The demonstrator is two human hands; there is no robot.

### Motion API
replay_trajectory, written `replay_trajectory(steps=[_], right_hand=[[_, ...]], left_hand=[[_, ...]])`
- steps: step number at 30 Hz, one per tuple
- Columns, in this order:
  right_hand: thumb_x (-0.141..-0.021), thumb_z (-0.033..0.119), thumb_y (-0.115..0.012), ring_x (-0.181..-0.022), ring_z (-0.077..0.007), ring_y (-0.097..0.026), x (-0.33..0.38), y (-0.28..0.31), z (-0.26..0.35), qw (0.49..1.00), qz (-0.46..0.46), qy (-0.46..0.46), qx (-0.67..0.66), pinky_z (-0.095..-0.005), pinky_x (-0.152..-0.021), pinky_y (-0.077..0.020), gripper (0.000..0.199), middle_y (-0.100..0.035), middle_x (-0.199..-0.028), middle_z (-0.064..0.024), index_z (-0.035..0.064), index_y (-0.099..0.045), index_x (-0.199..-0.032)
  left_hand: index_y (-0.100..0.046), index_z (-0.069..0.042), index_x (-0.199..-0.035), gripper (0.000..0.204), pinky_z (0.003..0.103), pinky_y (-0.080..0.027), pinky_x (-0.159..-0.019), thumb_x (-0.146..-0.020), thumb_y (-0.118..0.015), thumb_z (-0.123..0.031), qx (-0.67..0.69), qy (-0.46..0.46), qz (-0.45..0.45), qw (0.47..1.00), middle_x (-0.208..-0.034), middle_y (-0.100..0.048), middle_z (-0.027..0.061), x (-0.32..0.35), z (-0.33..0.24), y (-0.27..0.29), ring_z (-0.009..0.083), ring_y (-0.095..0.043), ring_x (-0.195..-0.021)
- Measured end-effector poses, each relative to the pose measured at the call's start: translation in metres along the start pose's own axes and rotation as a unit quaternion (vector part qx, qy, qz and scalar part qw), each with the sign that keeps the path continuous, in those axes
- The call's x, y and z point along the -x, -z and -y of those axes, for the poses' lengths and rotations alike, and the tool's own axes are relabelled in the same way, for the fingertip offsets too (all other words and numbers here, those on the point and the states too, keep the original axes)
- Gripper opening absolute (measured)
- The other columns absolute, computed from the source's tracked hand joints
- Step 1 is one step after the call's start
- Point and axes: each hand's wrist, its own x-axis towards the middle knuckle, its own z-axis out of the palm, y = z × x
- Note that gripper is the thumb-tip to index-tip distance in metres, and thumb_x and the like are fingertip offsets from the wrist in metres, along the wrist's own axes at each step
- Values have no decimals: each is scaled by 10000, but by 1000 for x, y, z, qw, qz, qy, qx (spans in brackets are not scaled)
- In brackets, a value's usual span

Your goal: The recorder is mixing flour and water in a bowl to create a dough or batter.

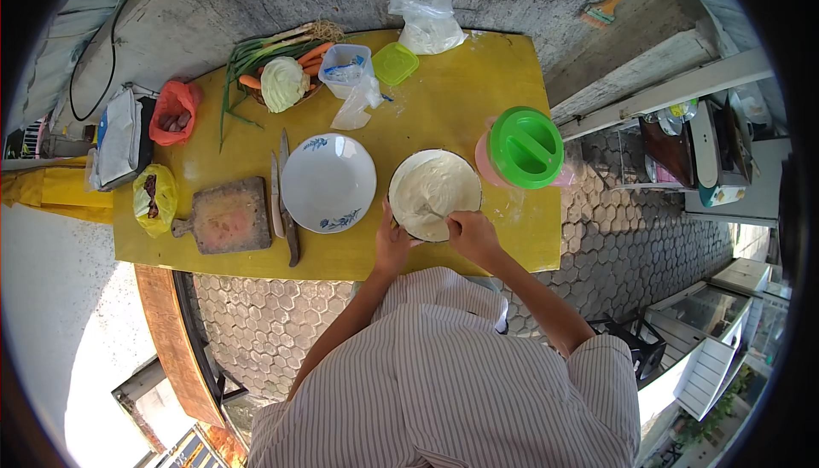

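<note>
A round bowl point(395, 215) with a dark rim stands near the table's front edge, filled with thick, pale cream batter point(439, 180). My left hand point(393, 244) is closed on the bowl's near left side. In my right hand point(472, 235) is the handle of a spoon point(432, 211), gripped in a fist over the bowl's near right rim. The spoon's head is sunk in the batter and hidden. Left of the bowl sits a wide white plate point(328, 182) with blue flowers. A pink container with a green lid point(526, 147) stands on its right.
Two knives point(290, 225) point(276, 199) lie beside a wooden cutting board point(229, 216). Farther back are a cabbage point(284, 84), carrots point(316, 54), green onions point(243, 63), a clear tub point(347, 71), a green lid point(396, 63) and a bag of white powder point(431, 29). Red point(174, 112) and yellow bags point(153, 201) sit left.
</note>
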Motion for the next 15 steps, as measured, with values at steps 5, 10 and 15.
replay_trajectory(steps=[5,10,15], right_hand=[[-763,101,-565,-639,-388,-593,-21,18,2,993,-3,-74,94,-451,-602,-478,104,-601,-695,-211,26,-608,-706],[-686,58,-571,-624,-351,-619,-26,41,29,965,126,76,215,-433,-589,-486,58,-609,-672,-206,47,-626,-671],[-652,47,-592,-638,-288,-644,-74,46,46,955,49,67,283,-377,-547,-490,52,-636,-668,-142,45,-641,-666]], left_hand=[[-80,-79,-1429,677,387,-556,-802,-829,-307,137,-33,-15,-6,999,-1327,-374,186,0,-6,-5,282,-543,-1088],[-65,-76,-1432,678,392,-552,-811,-832,-302,132,-20,-32,-6,999,-1329,-372,187,-1,6,1,277,-546,-1084],[-44,-87,-1437,685,408,-544,-826,-836,-297,122,19,-33,-10,999,-1352,-353,167,-2,8,-1,278,-539,-1093]])
